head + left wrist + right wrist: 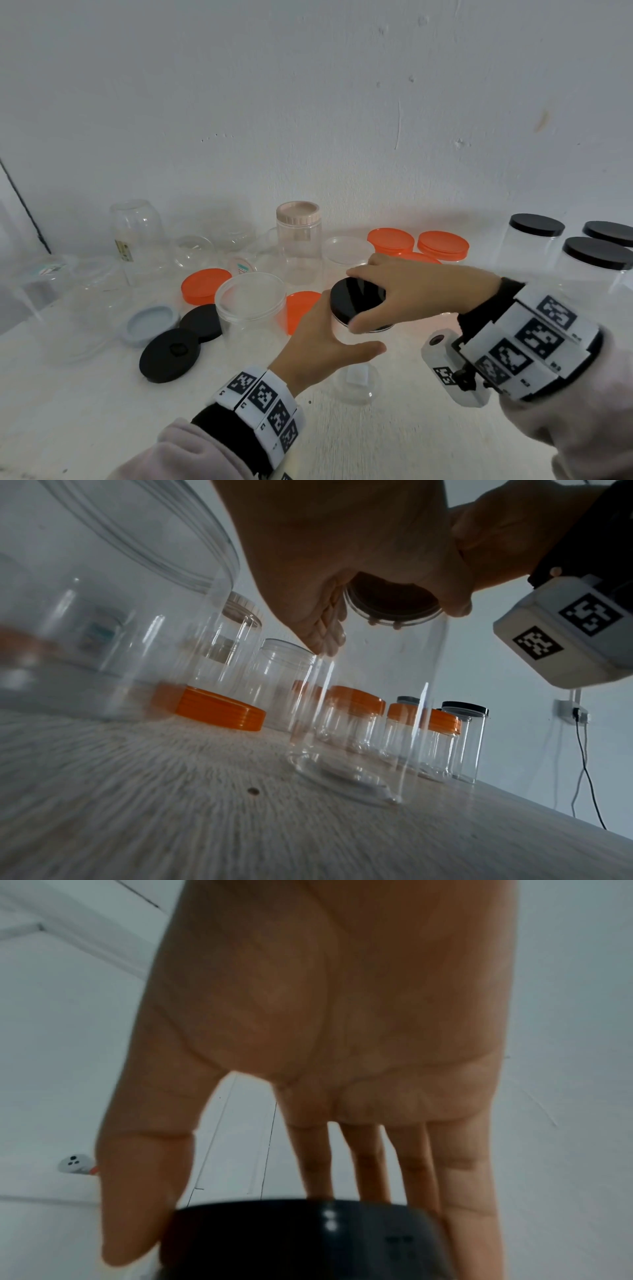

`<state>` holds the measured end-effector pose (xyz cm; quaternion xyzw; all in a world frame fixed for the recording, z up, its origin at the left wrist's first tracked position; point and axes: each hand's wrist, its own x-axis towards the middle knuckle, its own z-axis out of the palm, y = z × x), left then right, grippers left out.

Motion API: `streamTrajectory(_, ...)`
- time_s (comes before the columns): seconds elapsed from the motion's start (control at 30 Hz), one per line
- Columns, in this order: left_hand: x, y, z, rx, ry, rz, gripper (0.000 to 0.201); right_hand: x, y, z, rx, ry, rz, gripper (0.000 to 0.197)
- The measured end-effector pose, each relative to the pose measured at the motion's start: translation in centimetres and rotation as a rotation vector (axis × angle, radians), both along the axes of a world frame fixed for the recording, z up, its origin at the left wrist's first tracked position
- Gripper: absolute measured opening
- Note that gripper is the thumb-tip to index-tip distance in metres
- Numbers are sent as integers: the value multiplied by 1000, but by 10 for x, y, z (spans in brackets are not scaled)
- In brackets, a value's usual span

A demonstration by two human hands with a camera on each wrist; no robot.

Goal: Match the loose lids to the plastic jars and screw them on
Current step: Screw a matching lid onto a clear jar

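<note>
A clear plastic jar [356,387] stands upright on the white table [102,411] in front of me. My left hand [342,329] grips its upper wall, thumb toward me. A black lid [352,294] sits on the jar's mouth, and my right hand [368,305] grips its rim from above, thumb in front and fingers behind. In the left wrist view the jar [377,696] shows from low down with the lid [390,601] on its neck. The right wrist view has the lid [308,1231] between the thumb and the fingers [363,1164].
A wide clear jar without a lid [251,308] stands just left of my hands. Orange lids [205,286], two loose black lids [169,354] and a grey-blue lid [149,323] lie around it. A beige-lidded jar [298,240] stands behind, black-lidded jars [534,240] at the right.
</note>
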<state>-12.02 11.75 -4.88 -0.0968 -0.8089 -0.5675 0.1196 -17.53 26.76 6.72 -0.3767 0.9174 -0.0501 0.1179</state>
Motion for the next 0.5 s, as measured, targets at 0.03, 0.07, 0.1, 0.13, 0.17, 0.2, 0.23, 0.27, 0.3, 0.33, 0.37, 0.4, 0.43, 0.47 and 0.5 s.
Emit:
streamTrajectory(0.03, 0, 0, 0, 2, -1, 3, 74, -1, 2, 5, 7, -54, 41, 63)
streamTrajectory(0.07, 0, 0, 0, 3, -2, 7, 73, -2, 4, 9, 0, -82, 68, 61)
streamTrajectory(0.1, -1, 0, 0, 1, -2, 8, 73, -2, 4, 10, -18, -77, 78, 54)
streamTrajectory(0.13, -1, 0, 0, -4, -2, 5, 74, -1, 2, 9, -44, -53, 71, 45)
streamTrajectory(0.17, -1, 0, 0, -7, 1, -1, 75, 0, 0, 6, -57, -14, 39, 44)
streamTrajectory(0.2, -1, 0, 0, -6, 4, -5, 77, 1, -2, 2, -54, 43, 3, 49)
streamTrajectory(0.23, -1, -1, 0, -5, 6, -9, 79, 3, -4, -1, -29, 112, -33, 58)
streamTrajectory(0.27, -1, -1, 0, -4, 8, -11, 80, 3, -5, -4, -2, 172, -58, 64)
streamTrajectory(0.3, -1, -1, 0, -3, 10, -14, 80, 3, -6, -5, 10, 199, -68, 68)
streamTrajectory(0.33, -1, 0, 0, -3, 9, -16, 80, 1, -5, -3, 20, 179, -63, 68)
streamTrajectory(0.37, -1, 0, 0, -1, 6, -15, 78, 0, -4, 0, 34, 120, -40, 68)
streamTrajectory(0.4, -1, 0, 1, 2, 0, -11, 77, -1, -2, 4, 55, 42, 4, 68)
streamTrajectory(0.43, 0, 0, 1, 3, -5, -7, 74, -3, 0, 7, 70, -25, 52, 70)
streamTrajectory(0.47, 0, 0, 1, 2, -6, -5, 73, -4, 1, 10, 64, -68, 85, 74)
streamTrajectory(0.5, 0, 0, 1, -2, -5, -5, 72, -4, 1, 11, 45, -83, 97, 76)
